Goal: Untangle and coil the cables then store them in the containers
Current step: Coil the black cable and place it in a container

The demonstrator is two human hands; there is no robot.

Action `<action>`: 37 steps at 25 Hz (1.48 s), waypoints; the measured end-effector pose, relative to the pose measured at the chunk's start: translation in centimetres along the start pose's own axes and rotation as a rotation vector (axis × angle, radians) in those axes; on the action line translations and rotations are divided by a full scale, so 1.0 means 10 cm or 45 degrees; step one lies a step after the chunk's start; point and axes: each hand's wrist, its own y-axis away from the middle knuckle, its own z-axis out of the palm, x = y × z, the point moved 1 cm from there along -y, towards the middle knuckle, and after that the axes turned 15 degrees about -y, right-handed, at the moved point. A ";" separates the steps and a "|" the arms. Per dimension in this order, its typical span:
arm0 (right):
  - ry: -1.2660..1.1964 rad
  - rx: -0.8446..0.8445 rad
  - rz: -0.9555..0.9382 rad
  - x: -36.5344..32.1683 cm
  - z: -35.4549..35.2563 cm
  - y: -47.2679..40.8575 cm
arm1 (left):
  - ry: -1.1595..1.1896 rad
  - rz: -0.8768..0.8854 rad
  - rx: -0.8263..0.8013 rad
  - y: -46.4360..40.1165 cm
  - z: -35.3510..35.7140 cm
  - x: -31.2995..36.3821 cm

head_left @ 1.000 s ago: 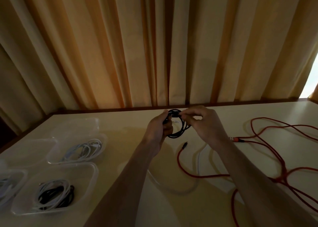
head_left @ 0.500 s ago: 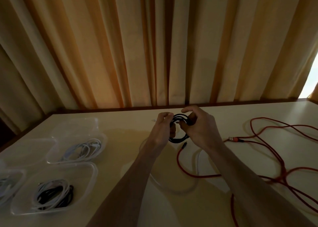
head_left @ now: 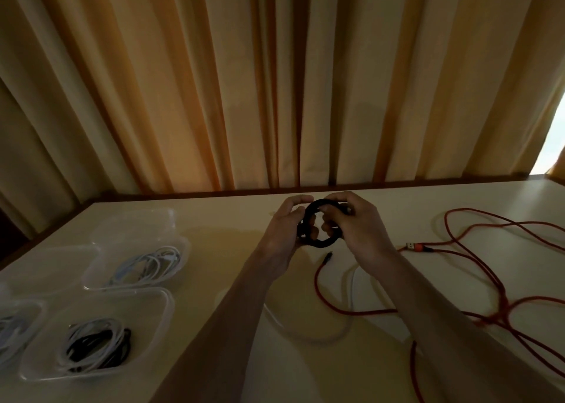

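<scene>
Tightened since earlier into a small ring, the black cable [head_left: 318,243] is gripped by left hand [head_left: 282,230] and right hand [head_left: 359,228] above the desk [head_left: 226,249], red cable [head_left: 458,243] sprawling beside.

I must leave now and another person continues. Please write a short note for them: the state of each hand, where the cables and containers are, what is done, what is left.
Left hand and right hand: both grip the coiled black cable, held above the table.
Done: coiled cables lie in the far container and the near container at left.
Left: store the black coil; then untangle, coil and store the red cable at right and the white cable under the forearms.
</scene>
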 end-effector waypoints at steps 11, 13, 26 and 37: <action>-0.454 -0.035 0.209 0.01 0.01 -0.06 | 0.194 0.001 -0.016 0.06 0.02 0.03; -0.402 0.018 0.197 0.02 0.00 -0.07 | 0.354 -0.070 -0.029 0.04 0.01 0.03; -0.286 -0.043 0.089 -0.08 0.03 -0.02 | 0.484 -0.153 0.309 -0.02 -0.10 0.01; 0.383 -0.084 -0.334 -0.04 -0.09 -0.04 | 0.039 -0.179 -0.140 0.01 -0.07 -0.02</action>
